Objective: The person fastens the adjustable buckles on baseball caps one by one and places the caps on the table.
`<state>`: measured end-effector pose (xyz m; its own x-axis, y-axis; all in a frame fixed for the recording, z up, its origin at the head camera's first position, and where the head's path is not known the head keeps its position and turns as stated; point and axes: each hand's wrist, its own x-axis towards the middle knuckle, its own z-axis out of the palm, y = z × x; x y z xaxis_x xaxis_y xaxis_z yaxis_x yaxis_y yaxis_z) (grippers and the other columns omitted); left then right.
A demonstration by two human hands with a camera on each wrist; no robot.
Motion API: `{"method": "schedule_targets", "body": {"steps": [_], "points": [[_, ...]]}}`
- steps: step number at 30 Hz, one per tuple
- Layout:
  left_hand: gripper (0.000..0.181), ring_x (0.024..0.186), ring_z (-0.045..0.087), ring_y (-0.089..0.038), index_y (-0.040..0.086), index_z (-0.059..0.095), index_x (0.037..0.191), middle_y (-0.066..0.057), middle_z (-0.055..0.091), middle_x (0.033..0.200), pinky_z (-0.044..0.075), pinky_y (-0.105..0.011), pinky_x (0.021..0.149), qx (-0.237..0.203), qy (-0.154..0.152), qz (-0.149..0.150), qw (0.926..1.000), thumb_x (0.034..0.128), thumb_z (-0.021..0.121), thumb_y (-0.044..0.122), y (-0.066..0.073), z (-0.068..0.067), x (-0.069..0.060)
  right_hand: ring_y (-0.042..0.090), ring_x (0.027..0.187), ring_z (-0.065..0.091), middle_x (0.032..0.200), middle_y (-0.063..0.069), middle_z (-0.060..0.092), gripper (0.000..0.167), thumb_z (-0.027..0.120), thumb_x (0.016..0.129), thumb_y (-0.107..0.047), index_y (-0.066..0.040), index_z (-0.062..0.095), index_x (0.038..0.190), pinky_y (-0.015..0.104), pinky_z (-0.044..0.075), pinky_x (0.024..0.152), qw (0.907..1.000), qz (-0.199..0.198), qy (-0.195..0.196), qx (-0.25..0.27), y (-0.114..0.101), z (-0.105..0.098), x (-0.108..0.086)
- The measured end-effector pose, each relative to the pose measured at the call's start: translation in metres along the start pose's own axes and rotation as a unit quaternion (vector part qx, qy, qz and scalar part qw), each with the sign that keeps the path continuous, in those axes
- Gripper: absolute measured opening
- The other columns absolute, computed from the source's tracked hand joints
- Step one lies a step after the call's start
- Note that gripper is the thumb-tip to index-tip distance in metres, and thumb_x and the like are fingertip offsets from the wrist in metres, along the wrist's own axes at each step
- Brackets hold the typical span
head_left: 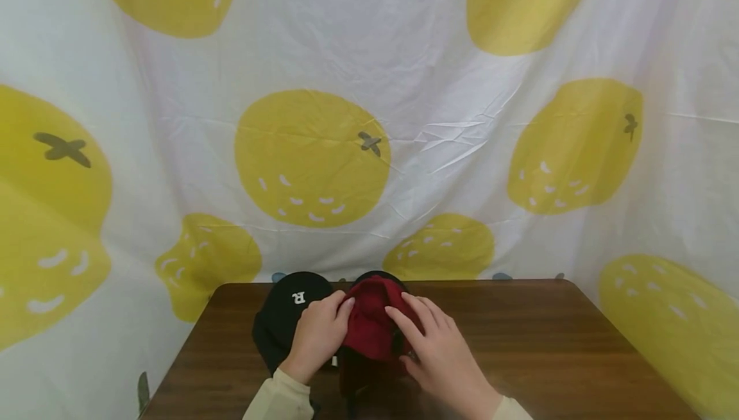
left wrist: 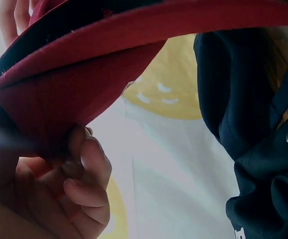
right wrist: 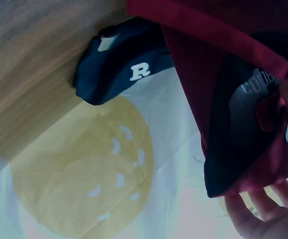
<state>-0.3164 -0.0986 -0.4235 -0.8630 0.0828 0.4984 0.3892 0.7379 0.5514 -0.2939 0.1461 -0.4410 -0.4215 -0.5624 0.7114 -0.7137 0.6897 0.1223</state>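
Between the two hands, a dark red cap [head_left: 372,320] is held up over the table's far part. My left hand [head_left: 320,330] grips its left side, with curled fingers [left wrist: 91,164] at the fabric in the left wrist view. On the other side my right hand [head_left: 441,349] holds the cap with spread fingers; in the right wrist view its fingers [right wrist: 248,214] lie against the outside and the thumb reaches the strap opening. A black cap [head_left: 280,324] with a white R is just left of my left hand. Dark fabric [head_left: 378,274] shows behind the red cap.
The brown wooden table [head_left: 554,343] runs up to a white cloth [head_left: 427,176] printed with large yellow fruits, which hangs behind it and at both sides. More dark fabric [left wrist: 233,89] stands at the right of the left wrist view.
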Motion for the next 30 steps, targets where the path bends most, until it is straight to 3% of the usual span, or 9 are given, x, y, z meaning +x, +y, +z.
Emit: {"method": "schedule_targets", "body": {"steps": [7, 13, 20, 30], "points": [[0.029, 0.049, 0.042, -0.011, 0.020, 0.051, 0.075, 0.005, 0.043, 0.056, 0.034, -0.029, 0.047, 0.003, -0.002, 0.001, 1.0000, 0.1029, 0.058, 0.025, 0.000, 0.000, -0.001, 0.028, 0.114, 0.060, 0.127, 0.009, 0.061, 0.044, 0.074, 0.073, -0.007, -0.011, 0.065, 0.116, 0.045, 0.055, 0.080, 0.9965, 0.016, 0.082, 0.000, 0.003, 0.001, -0.003], [0.029, 0.050, 0.043, -0.011, 0.021, 0.052, 0.075, 0.006, 0.044, 0.057, 0.035, -0.029, 0.047, 0.004, 0.005, 0.011, 0.9999, 0.1022, 0.059, 0.025, 0.000, 0.000, 0.000, 0.025, 0.108, 0.065, 0.119, 0.009, 0.065, 0.024, 0.064, 0.079, -0.008, -0.012, 0.067, 0.102, 0.041, 0.058, 0.067, 0.9899, 0.005, 0.141, 0.015, 0.006, -0.005, -0.001], [0.033, 0.050, 0.042, -0.011, 0.021, 0.051, 0.070, 0.007, 0.042, 0.055, 0.034, -0.029, 0.047, 0.008, 0.015, 0.018, 0.9997, 0.1004, 0.062, 0.026, 0.000, -0.003, 0.001, 0.026, 0.100, 0.067, 0.117, 0.011, 0.066, 0.016, 0.055, 0.091, -0.016, -0.012, 0.069, 0.097, 0.037, 0.057, 0.057, 0.9840, -0.025, 0.176, 0.017, 0.007, -0.010, 0.004], [0.034, 0.049, 0.042, -0.010, 0.023, 0.052, 0.068, 0.009, 0.043, 0.054, 0.034, -0.028, 0.046, 0.010, 0.019, 0.015, 0.9997, 0.0983, 0.066, 0.027, -0.001, -0.005, 0.000, 0.026, 0.089, 0.069, 0.110, 0.014, 0.069, 0.020, 0.056, 0.097, -0.013, -0.007, 0.075, 0.096, 0.032, 0.057, 0.059, 0.9644, -0.093, 0.246, 0.027, -0.001, -0.026, 0.019]]}}
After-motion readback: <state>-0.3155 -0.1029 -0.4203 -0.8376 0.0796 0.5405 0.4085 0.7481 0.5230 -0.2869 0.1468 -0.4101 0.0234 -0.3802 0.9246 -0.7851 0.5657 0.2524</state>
